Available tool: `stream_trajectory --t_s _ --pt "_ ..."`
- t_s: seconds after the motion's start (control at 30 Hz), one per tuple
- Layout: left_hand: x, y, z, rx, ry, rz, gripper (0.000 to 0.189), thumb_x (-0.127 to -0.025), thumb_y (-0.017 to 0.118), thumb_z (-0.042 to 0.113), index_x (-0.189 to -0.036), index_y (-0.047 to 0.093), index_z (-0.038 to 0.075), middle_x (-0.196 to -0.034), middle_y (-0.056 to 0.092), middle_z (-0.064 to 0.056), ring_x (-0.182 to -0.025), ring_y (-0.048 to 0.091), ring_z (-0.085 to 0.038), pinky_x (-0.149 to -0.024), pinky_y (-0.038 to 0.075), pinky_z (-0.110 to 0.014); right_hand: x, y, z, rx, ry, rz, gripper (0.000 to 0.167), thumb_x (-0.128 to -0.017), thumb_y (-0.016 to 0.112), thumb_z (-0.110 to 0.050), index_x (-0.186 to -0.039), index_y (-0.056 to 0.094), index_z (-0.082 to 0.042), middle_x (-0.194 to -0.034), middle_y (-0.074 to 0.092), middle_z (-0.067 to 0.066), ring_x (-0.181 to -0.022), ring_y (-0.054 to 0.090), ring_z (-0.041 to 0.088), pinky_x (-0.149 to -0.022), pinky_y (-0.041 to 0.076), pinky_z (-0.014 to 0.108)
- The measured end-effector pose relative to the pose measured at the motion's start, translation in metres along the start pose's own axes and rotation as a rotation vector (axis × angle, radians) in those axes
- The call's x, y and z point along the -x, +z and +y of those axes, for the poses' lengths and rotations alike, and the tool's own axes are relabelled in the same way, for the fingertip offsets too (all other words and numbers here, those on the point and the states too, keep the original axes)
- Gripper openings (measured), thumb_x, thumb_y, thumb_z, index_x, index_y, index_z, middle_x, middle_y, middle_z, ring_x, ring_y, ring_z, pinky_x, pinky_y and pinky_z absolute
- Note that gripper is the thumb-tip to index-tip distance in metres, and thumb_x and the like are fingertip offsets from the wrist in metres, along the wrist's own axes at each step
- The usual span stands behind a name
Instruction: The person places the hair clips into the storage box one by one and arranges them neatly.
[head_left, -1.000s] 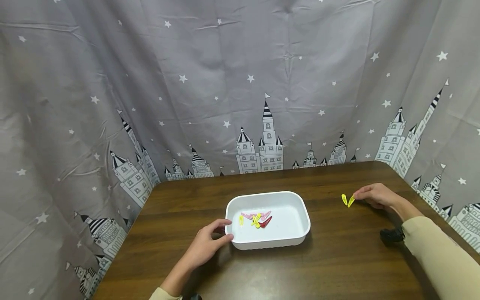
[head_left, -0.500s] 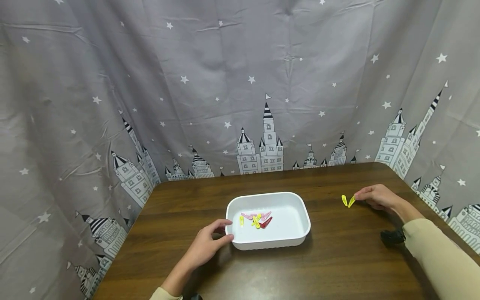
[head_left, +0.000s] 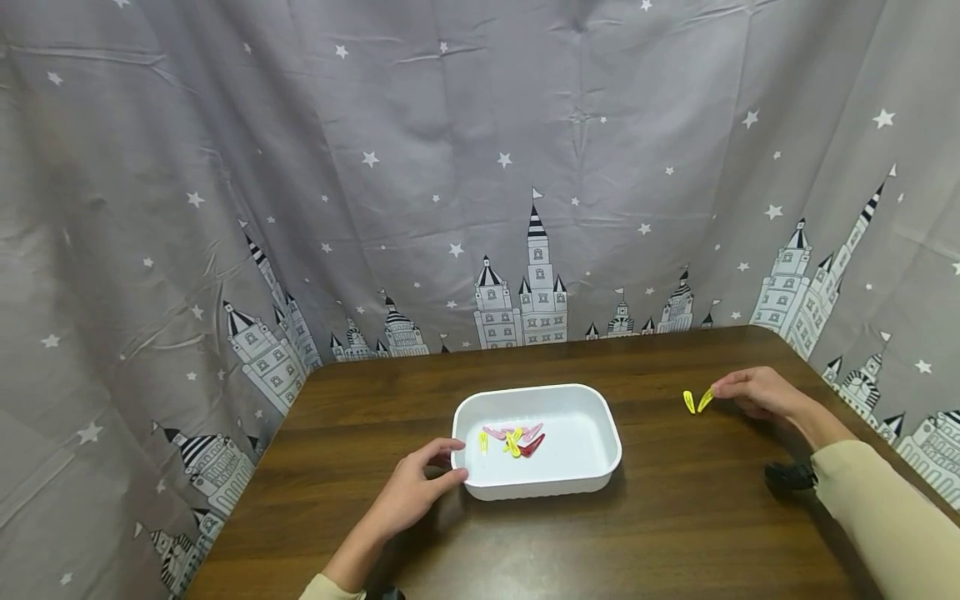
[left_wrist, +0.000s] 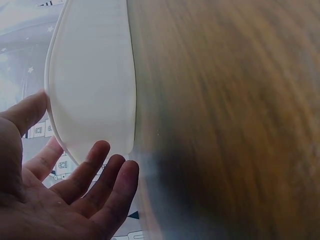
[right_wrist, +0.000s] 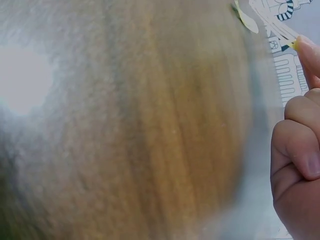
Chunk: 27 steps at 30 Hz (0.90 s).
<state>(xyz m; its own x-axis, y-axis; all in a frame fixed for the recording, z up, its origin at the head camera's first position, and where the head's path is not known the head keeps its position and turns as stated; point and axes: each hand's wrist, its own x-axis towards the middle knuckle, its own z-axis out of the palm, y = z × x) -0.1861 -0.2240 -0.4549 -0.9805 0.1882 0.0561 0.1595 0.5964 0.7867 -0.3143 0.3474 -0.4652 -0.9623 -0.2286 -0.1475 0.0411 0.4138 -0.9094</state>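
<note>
A white plastic tray (head_left: 536,481) stands on the table, holding several snap hair clips: yellow ones (head_left: 483,442), pink ones (head_left: 532,432) and a dark red one (head_left: 532,445). My left hand (head_left: 412,487) is at the tray's left end, thumb and index fingertips touching the rim; in the left wrist view its other fingers are loosely bent beside the outer wall. To the right, my right hand (head_left: 757,393) pinches the end of a yellow hair clip (head_left: 705,401) between thumb and index finger. Another yellow hair clip (head_left: 688,402) lies just left of it. Whether the pinched clip touches the table, I cannot tell.
The brown wooden table (head_left: 660,517) reaches back to a grey curtain (head_left: 420,167) printed with castles and stars. Bare wood lies between the tray and the right-hand clips. A dark wrist strap (head_left: 789,477) shows at the right sleeve.
My right hand and its pinched clip have shifted slightly right, widening the gap to the other yellow clip. The left hand and tray stay in place.
</note>
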Motion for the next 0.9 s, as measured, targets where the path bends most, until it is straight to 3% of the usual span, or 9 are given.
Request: stream_trajectory --t_s 0.33,0.5,0.77,0.9 --pt "0.001 0.0 0.001 0.012 0.001 0.011 0.039 -0.091 0.076 0.028 -0.126 0.066 0.014 -0.111 0.07 -0.007 -0.103 0.066 -0.023 -0.089 0.051 -0.045 -0.001 -0.004 -0.012 0.07 -0.011 0.011 0.037 -0.095 0.069 -0.022 -0.112 0.066 0.011 -0.052 0.037 -0.01 -0.043 0.032 0.007 -0.041 0.032 0.027" --pt "0.003 0.0 0.004 0.023 -0.005 0.009 0.039 -0.091 0.076 0.028 -0.126 0.066 0.014 -0.112 0.07 -0.008 -0.103 0.066 -0.024 -0.091 0.051 -0.049 -0.002 -0.005 -0.019 0.061 -0.012 0.016 0.035 -0.095 0.069 -0.023 -0.11 0.068 0.009 -0.052 0.038 -0.011 -0.043 0.032 0.006 -0.041 0.031 0.026" --pt "0.003 0.0 0.004 0.016 -0.015 0.011 0.039 -0.091 0.076 0.028 -0.126 0.066 0.015 -0.112 0.07 -0.007 -0.105 0.066 -0.025 -0.092 0.051 -0.05 -0.005 -0.007 -0.027 0.037 -0.028 0.036 0.022 -0.094 0.071 -0.022 -0.102 0.073 -0.001 -0.058 0.049 -0.012 -0.042 0.032 0.004 -0.04 0.031 0.024" --pt "0.003 0.0 0.004 0.012 -0.008 0.01 0.039 -0.091 0.076 0.028 -0.127 0.066 0.014 -0.112 0.07 -0.008 -0.104 0.066 -0.026 -0.092 0.051 -0.05 -0.006 -0.008 -0.034 0.061 -0.035 0.049 0.026 -0.094 0.071 -0.024 -0.104 0.073 0.0 -0.063 0.056 -0.01 -0.042 0.031 0.004 -0.04 0.031 0.025"
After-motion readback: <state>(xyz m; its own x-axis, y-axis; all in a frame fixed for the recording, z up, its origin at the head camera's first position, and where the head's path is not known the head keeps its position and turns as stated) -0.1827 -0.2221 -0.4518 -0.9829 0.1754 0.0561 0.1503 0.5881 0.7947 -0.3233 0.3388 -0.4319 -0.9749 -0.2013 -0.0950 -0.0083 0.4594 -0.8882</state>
